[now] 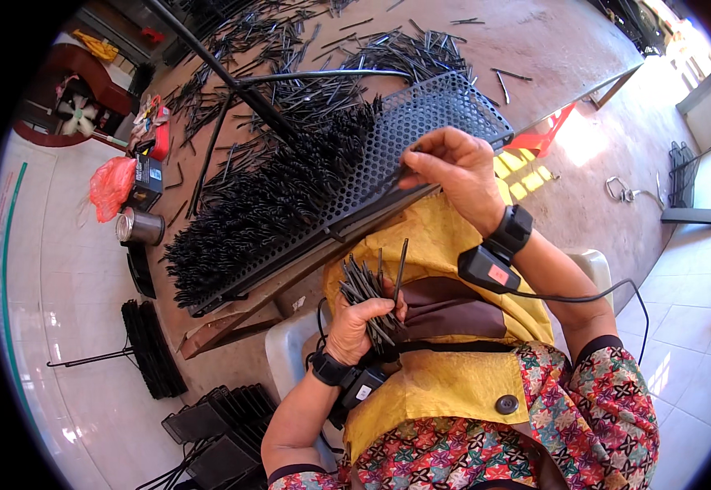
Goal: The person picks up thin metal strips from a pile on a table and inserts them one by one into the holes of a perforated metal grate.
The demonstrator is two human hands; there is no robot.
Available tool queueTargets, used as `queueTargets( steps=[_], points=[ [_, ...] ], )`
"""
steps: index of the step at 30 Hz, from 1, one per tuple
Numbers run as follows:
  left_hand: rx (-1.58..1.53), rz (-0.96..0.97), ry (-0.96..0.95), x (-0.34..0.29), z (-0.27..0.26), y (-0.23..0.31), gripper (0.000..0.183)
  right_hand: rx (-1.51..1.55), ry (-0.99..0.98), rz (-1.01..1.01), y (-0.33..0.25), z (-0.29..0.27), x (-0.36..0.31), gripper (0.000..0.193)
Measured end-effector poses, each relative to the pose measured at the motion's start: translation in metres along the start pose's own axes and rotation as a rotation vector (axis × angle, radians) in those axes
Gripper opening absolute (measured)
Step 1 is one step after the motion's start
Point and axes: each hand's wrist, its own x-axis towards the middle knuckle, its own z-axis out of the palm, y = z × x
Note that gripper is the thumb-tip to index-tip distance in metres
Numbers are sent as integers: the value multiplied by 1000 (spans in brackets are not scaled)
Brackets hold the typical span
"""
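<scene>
One bundle, thin black strips (361,286), partly finger-hidden: your left hand (354,328) clasped it above your lap (461,306). Your right hand (453,173) curled near the perforated black board (433,110); whether it gripped anything was unclear.

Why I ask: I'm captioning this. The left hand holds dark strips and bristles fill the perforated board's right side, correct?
The side is wrong: in the head view, bristles fill the left side of the perforated board. The left hand does hold dark strips.
</scene>
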Motion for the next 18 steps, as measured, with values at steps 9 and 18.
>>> queueTargets(
  steps=[9, 18],
  points=[
    [-23, 17, -7, 0, -1, 2, 22, -401, -215, -318, 8, 16, 33, 12],
    [-30, 2, -10, -1, -2, 3, 24, -783, -524, -704, -9, 34, 50, 13]
  ],
)
